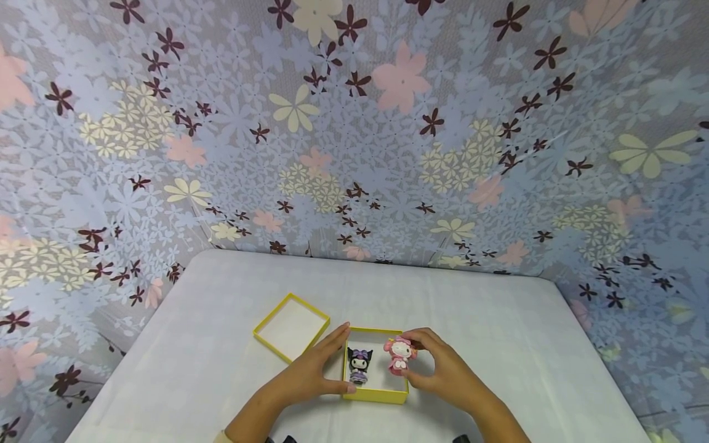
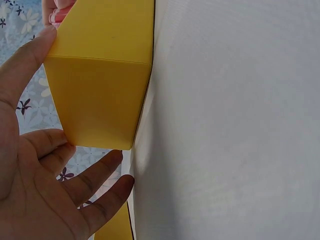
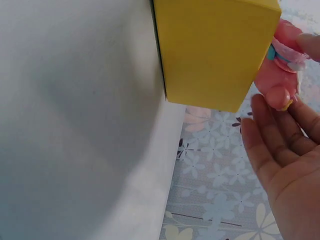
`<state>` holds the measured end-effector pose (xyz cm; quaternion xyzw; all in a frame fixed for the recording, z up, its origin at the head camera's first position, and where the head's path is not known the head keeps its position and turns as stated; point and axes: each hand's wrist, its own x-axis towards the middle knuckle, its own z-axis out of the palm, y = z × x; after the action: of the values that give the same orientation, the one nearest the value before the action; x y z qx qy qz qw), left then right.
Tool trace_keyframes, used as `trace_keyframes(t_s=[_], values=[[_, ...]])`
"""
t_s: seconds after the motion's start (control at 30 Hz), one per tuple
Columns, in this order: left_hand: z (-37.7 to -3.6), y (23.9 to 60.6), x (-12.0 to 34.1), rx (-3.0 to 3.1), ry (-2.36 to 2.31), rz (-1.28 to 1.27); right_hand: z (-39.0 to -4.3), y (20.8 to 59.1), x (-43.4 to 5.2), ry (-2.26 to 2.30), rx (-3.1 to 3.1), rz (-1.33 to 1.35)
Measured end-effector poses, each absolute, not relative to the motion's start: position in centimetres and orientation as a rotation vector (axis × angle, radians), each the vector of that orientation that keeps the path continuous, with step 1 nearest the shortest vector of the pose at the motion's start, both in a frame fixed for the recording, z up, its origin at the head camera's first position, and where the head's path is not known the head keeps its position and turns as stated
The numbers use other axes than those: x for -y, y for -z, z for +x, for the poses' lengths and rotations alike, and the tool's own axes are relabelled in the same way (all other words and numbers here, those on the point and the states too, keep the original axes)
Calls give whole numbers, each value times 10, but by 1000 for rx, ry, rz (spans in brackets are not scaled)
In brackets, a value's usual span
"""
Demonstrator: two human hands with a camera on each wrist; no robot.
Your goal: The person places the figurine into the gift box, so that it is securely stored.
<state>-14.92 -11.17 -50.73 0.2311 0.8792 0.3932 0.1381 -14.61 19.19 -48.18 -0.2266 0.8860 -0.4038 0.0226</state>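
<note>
An open yellow box [image 1: 375, 397] with a white inside sits on the white table. My left hand [image 1: 307, 376] grips its left side, thumb at the front corner and fingertips at the back one. In the left wrist view, thumb and fingers span the box's yellow side wall [image 2: 100, 102]. A small black-and-purple figurine [image 1: 359, 367] lies inside at the left. Over the right part of the box, my right hand [image 1: 447, 371] holds a pink figurine [image 1: 400, 353] between thumb and fingers. The right wrist view catches this pink figurine's back [image 3: 280, 72] beyond the box's rim.
A shallow yellow-edged lid [image 1: 292, 327], white inside, lies turned at an angle behind my left hand. The table's white cover [image 1: 476, 314] runs back to a wall of floral fabric [image 1: 354, 154].
</note>
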Motion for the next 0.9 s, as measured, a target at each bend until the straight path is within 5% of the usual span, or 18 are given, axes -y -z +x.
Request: trace_keyframes(t_s=[0.9], values=[[-148, 506, 113, -2523, -1166, 678, -159, 490, -178, 1045, -2645, -780]])
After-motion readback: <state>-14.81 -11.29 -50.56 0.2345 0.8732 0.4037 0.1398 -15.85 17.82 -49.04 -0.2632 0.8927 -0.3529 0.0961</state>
